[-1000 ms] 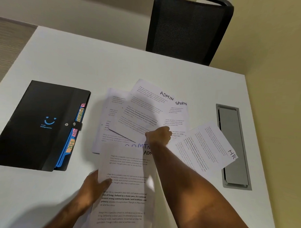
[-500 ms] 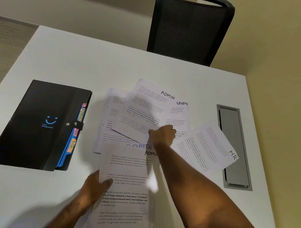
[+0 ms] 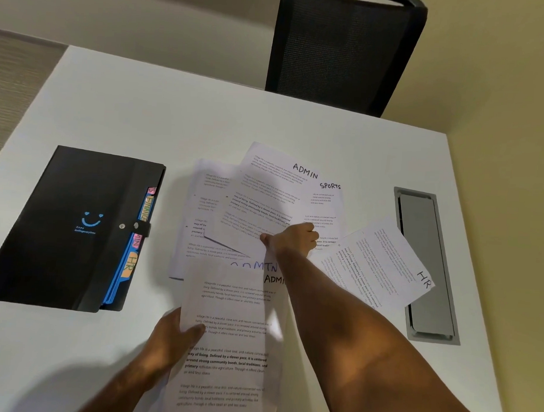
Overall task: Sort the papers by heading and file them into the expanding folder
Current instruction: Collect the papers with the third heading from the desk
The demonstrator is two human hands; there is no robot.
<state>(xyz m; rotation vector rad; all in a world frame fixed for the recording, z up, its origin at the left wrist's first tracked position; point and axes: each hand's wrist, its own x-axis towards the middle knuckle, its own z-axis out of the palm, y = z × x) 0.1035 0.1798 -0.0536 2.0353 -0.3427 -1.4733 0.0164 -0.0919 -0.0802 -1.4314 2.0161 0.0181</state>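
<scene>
I see the papers [image 3: 264, 205] fanned loose mid-desk, headings ADMIN, SPORTS and HR mixed; none looks filed. My left hand [image 3: 170, 335] holds an ADMIN stack [image 3: 229, 343] at the near edge; my right hand [image 3: 291, 240] pinches another sheet. The expanding folder [image 3: 63, 226] lies strapped closed by the left edge. I judge sorting barely begun.

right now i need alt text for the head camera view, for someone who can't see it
A person's right hand pinches the near edge of a sheet in a fan of loose papers headed ADMIN, SPORTS and HR on a white table, while the left hand holds a small stack of ADMIN pages. A closed black expanding folder lies to the left.
</scene>
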